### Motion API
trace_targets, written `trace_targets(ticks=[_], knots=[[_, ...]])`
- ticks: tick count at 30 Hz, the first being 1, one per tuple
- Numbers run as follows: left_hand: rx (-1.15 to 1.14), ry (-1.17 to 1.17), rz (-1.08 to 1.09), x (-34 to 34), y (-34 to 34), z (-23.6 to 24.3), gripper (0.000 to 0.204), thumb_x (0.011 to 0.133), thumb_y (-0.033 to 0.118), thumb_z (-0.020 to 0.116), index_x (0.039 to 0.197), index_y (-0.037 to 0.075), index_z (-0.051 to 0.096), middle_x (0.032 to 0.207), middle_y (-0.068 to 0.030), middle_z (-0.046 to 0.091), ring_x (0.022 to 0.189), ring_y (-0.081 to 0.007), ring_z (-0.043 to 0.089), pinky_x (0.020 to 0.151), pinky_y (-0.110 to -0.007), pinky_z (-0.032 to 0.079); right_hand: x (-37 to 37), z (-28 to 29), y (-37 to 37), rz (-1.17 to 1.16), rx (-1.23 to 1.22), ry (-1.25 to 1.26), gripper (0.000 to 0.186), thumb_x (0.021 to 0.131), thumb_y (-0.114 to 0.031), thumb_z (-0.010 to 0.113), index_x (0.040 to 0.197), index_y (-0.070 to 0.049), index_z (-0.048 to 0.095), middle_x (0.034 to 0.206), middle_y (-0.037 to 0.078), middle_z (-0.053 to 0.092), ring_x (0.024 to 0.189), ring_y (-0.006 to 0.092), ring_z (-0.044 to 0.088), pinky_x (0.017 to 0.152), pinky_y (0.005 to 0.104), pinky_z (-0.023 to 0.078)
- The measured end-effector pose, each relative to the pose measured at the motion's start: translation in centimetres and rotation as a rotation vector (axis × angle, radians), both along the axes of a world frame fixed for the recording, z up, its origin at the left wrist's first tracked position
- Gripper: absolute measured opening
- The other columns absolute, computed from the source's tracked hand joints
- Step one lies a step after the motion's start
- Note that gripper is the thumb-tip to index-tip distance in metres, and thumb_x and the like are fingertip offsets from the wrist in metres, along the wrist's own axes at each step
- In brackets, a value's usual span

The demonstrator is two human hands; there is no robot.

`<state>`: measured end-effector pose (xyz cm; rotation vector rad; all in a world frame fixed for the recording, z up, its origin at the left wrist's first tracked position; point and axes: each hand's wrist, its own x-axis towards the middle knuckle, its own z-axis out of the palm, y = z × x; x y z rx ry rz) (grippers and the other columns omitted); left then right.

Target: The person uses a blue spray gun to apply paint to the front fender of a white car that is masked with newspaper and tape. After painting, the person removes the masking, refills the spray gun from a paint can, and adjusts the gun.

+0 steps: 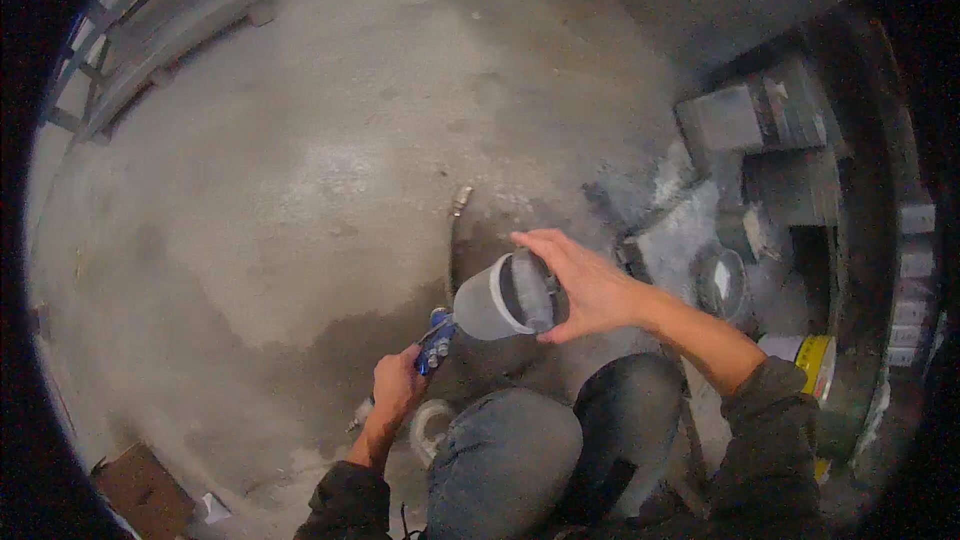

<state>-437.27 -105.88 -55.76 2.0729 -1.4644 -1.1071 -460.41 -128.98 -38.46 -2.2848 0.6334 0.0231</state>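
Low over the floor, my left hand [398, 380] is wrapped round the grip of a blue and silver spray gun [436, 342]. A translucent plastic cup [480, 305] with a pale rim is tilted at the gun's upper end, its mouth turned to the right. At that mouth my right hand [585, 285] grips a grey, round, lid-like piece [533, 290], thumb below and fingers above. Blur hides whether this piece is seated on the rim or slightly apart. Beneath the left wrist, a metal fitting [358, 415] shows at the lower end of the gun.
A hose [452, 250] with a brass-coloured end lies beyond the cup. Near my bent knees [510, 450] is a pale ring [430, 427]. Boxes [760, 120], a round container [722, 285] and a yellow-banded can [815, 365] line the right. A wooden pallet [190, 45] stands far left.
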Motion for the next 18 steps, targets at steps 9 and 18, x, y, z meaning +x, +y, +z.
trace_targets(ticks=[9,18], knots=[[-0.033,0.044,-0.399,-6.3,-5.2,1.3,0.021,0.072,0.016,0.071,0.089,0.008,0.065,0.08,-0.0211,0.066,0.079,-0.0435,0.063,0.072,-0.052,0.05,-11.0,4.2,3.3,0.073,-0.162,0.193,0.108,0.056,-0.019,0.088,0.149,-0.022,0.033,0.15,0.011,0.034,0.134,0.0369,0.039,0.107,0.0434,0.043],[-0.137,0.156,-0.756,-9.4,-8.7,2.5,0.031,0.081,0.036,0.07,0.092,0.008,0.069,0.08,-0.0191,0.067,0.078,-0.0418,0.063,0.073,-0.049,0.051,-16.9,6.8,4.8,0.669,-0.654,0.03,0.066,0.081,-0.013,0.061,0.143,-0.029,0.043,0.151,0.003,0.038,0.131,0.0397,0.044,0.099,0.0453,0.051]])
